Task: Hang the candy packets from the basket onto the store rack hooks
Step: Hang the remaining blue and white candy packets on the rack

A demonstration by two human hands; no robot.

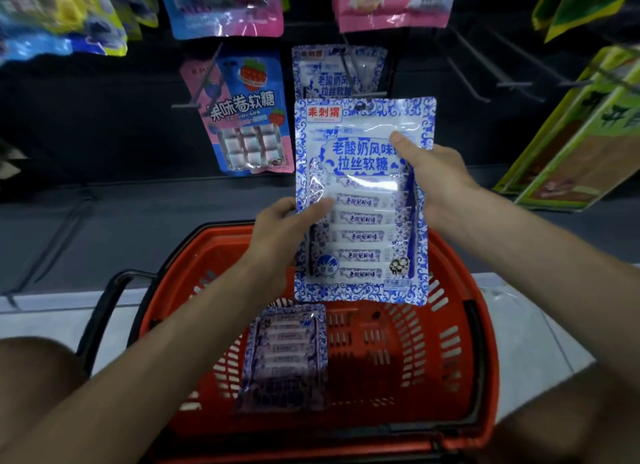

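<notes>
I hold a blue-and-white candy packet upright above the red basket. My left hand pinches its left edge, thumb on the front. My right hand grips its right edge higher up, thumb across the front. The packet's hang hole is at its top, just below a matching blue-and-white packet that hangs on a rack hook. Another packet of the same kind lies flat in the basket's left half.
A pink-and-blue strawberry candy packet hangs to the left on its own hook. Bare hooks stick out at the right. Green packets hang at the far right, colourful packets along the top. The basket's black handle lies folded down at the left.
</notes>
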